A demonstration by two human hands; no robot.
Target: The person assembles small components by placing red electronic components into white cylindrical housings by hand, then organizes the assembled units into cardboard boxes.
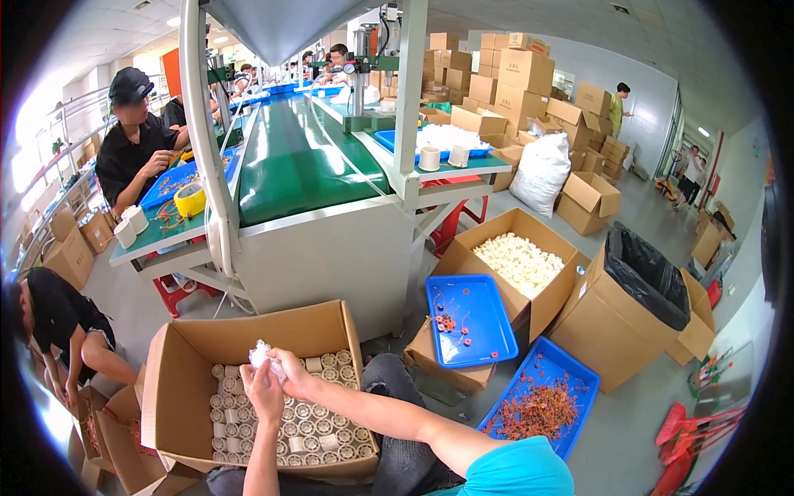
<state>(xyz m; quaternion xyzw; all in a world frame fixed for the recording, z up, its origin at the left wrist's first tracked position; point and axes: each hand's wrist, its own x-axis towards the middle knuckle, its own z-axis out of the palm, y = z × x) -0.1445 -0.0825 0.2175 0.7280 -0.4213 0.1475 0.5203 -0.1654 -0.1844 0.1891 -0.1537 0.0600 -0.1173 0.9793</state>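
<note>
Above an open cardboard box [240, 331], both hands meet around a crumpled white, slightly shiny thing [260, 354]; its exact kind does not show. My left hand [264, 392] has its fingers closed on it from below. From the right, my right hand [291, 373] grips the same thing with bent fingers. Under the hands, the box holds many small cream-white round plastic parts [318, 434], most standing with their ribbed ends up and some lying on their sides. My forearms hide part of these rows.
On my right, a blue tray [475, 351] with a few red-tipped wired parts lies near a fuller blue tray [583, 388]. Behind them are a box of cream pieces [521, 260] and a black-lined carton [653, 273]. A green conveyor [306, 165] runs ahead. A co-worker [62, 322] bends at left.
</note>
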